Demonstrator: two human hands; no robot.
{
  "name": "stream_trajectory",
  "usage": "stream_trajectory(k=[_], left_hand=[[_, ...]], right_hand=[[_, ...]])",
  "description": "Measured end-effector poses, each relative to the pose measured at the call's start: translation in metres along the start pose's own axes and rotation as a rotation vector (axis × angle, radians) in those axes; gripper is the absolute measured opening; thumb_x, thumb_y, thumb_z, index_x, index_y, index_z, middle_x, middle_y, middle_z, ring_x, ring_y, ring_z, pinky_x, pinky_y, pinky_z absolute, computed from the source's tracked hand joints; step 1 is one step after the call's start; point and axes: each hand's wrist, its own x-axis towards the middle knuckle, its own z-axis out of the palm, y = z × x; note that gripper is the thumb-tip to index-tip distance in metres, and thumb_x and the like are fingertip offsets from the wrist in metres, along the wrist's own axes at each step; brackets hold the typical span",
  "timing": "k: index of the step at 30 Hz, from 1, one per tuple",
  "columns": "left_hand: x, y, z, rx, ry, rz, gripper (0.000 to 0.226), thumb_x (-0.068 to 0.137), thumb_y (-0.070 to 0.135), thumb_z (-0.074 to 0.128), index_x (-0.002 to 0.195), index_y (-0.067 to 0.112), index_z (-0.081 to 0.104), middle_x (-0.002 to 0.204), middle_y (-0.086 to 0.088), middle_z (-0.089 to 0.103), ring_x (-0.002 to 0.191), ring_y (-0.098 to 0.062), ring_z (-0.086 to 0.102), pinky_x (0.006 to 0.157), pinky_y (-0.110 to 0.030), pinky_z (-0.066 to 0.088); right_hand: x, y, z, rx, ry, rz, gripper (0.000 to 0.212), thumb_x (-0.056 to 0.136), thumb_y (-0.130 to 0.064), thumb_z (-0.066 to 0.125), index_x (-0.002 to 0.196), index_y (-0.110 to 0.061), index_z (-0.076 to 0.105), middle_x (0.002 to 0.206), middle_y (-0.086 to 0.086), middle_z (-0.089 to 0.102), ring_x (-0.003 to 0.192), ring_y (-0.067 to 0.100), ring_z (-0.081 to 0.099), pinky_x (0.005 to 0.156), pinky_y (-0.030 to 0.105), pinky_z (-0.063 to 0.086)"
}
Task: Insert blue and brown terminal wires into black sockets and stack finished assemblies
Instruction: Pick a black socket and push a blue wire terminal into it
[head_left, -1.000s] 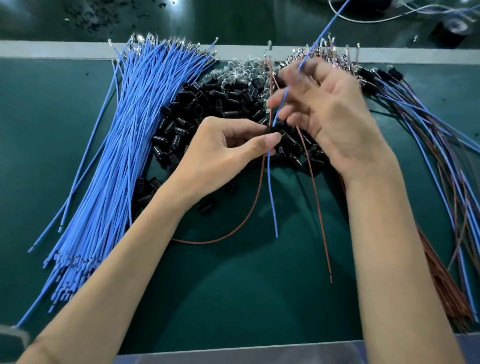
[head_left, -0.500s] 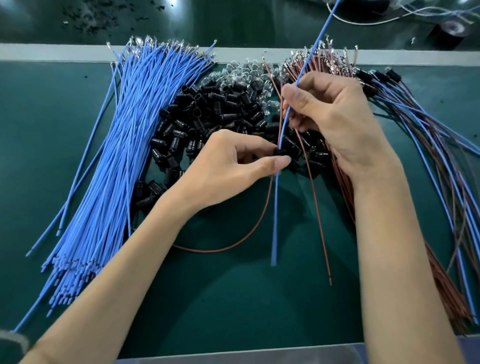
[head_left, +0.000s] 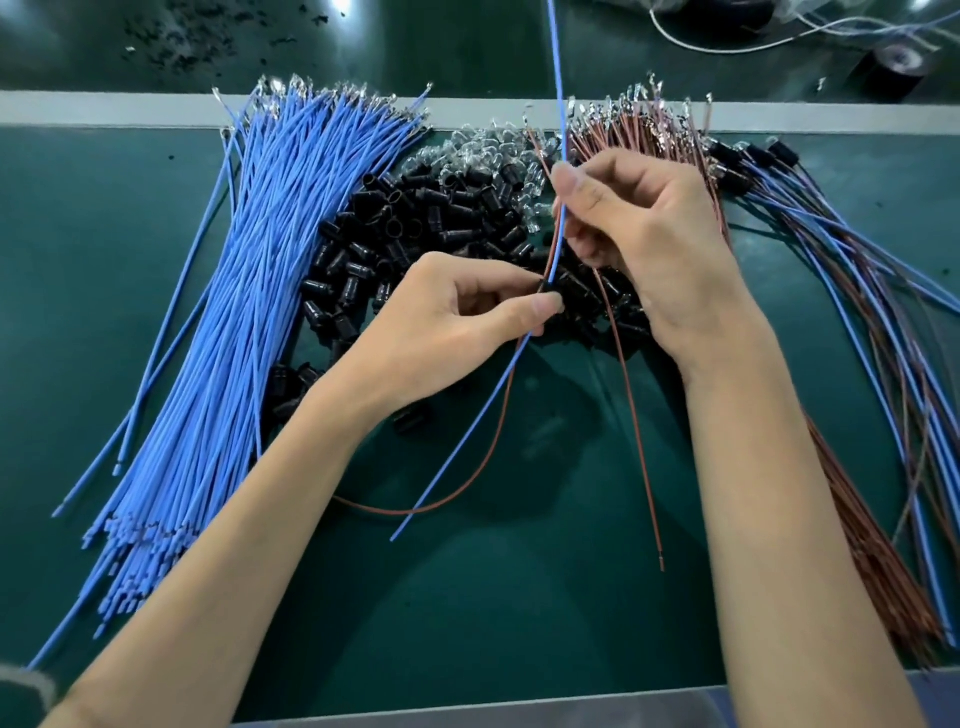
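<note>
My left hand (head_left: 457, 322) pinches a small black socket (head_left: 548, 287) between thumb and fingers, above the pile of black sockets (head_left: 410, 228). A blue wire (head_left: 557, 104) runs from above the frame down through my right hand (head_left: 644, 234) and the socket, and its tail slants toward the lower left. A brown wire (head_left: 467, 483) curves away below the socket too. My right hand pinches the blue wire just above the socket, and a second brown wire (head_left: 631, 415) hangs from its palm. Finished assemblies (head_left: 831, 249) fan out on the right.
A thick bundle of blue terminal wires (head_left: 249, 291) lies on the left of the green mat (head_left: 519, 597). Brown terminal wires (head_left: 639, 130) and clear small parts (head_left: 478, 156) lie at the back. A black tape roll (head_left: 893, 67) sits far right behind the white strip.
The blue wire has slid further down through the socket, and its tail now slants lower left. Both hands have stayed close together over the socket pile.
</note>
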Motion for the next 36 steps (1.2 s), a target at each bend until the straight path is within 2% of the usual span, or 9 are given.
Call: stream_trajectory(k=[7,10,16,20,24,27,30,33,36], left_hand=[[-0.001,0.001,0.0,-0.056,0.138,0.08,0.008,0.09,0.011,0.064,0.089,0.008,0.072,0.066,0.009,0.065,0.055,0.007,0.052,0.056,-0.005,0.037],[-0.001,0.002,-0.002,0.0,0.094,0.048,0.008,0.088,0.015,0.067,0.086,0.01,0.073,0.067,0.009,0.066,0.059,0.005,0.052,0.057,-0.008,0.037],[-0.003,-0.001,-0.007,0.065,-0.122,-0.025,0.017,0.08,0.03,0.07,0.083,0.013,0.074,0.078,-0.012,0.071,0.071,-0.022,0.057,0.068,-0.035,0.044],[-0.003,0.001,-0.004,-0.015,-0.071,-0.006,0.014,0.082,0.03,0.068,0.083,0.016,0.073,0.072,0.0,0.071,0.067,-0.012,0.055,0.056,-0.017,0.041],[-0.003,0.007,0.004,-0.085,-0.001,0.02,0.011,0.085,0.026,0.068,0.087,0.016,0.072,0.071,0.004,0.07,0.058,-0.003,0.053,0.054,-0.014,0.041],[-0.005,0.013,0.009,-0.195,0.04,0.013,0.018,0.08,0.032,0.065,0.087,0.016,0.071,0.07,0.004,0.07,0.051,-0.002,0.05,0.053,-0.013,0.041],[-0.006,0.019,0.014,-0.416,0.003,-0.026,0.014,0.079,0.03,0.066,0.079,0.018,0.073,0.072,0.0,0.072,0.052,-0.005,0.057,0.053,-0.013,0.046],[-0.008,0.023,0.023,-0.674,-0.074,-0.086,0.015,0.077,0.025,0.063,0.072,0.014,0.073,0.069,-0.002,0.07,0.049,-0.002,0.06,0.05,-0.008,0.046],[-0.008,0.022,0.026,-0.784,-0.13,-0.18,0.02,0.075,0.023,0.061,0.081,0.005,0.065,0.066,-0.002,0.069,0.05,-0.003,0.062,0.052,-0.006,0.048]], right_hand=[[-0.003,0.004,0.0,-0.046,-0.169,0.009,0.016,0.087,-0.013,0.069,0.073,-0.019,0.063,0.059,-0.01,0.062,0.055,0.002,0.054,0.054,0.015,0.043],[-0.004,0.004,-0.005,-0.095,-0.263,0.02,0.013,0.086,-0.01,0.069,0.076,-0.016,0.064,0.06,-0.011,0.063,0.055,0.0,0.054,0.055,0.012,0.043],[0.0,0.003,-0.002,0.258,0.031,0.064,0.006,0.091,-0.012,0.065,0.085,-0.012,0.065,0.065,-0.006,0.065,0.054,0.003,0.051,0.052,0.013,0.042],[-0.001,0.004,0.0,0.213,-0.084,0.106,0.01,0.087,-0.007,0.067,0.08,-0.013,0.064,0.063,-0.004,0.066,0.051,0.002,0.052,0.052,0.012,0.044],[-0.003,0.003,-0.001,0.172,-0.236,0.103,0.011,0.083,-0.009,0.07,0.078,-0.015,0.063,0.066,-0.007,0.062,0.059,0.005,0.053,0.055,0.015,0.048],[-0.004,0.002,-0.006,0.276,-0.289,0.101,0.008,0.079,-0.01,0.067,0.075,-0.017,0.068,0.085,0.007,0.059,0.067,0.009,0.055,0.054,0.019,0.051],[-0.005,-0.002,-0.01,0.432,-0.376,0.072,0.021,0.082,-0.004,0.059,0.098,-0.016,0.068,0.094,0.002,0.061,0.067,0.003,0.06,0.053,0.015,0.049],[-0.005,-0.004,-0.011,0.582,-0.42,0.065,0.042,0.087,-0.01,0.057,0.128,-0.013,0.048,0.094,-0.002,0.061,0.061,0.003,0.053,0.049,0.013,0.045],[-0.001,-0.002,-0.007,0.523,-0.257,0.111,0.029,0.096,-0.027,0.048,0.123,-0.016,0.05,0.08,-0.008,0.064,0.057,0.003,0.046,0.046,0.011,0.038]])
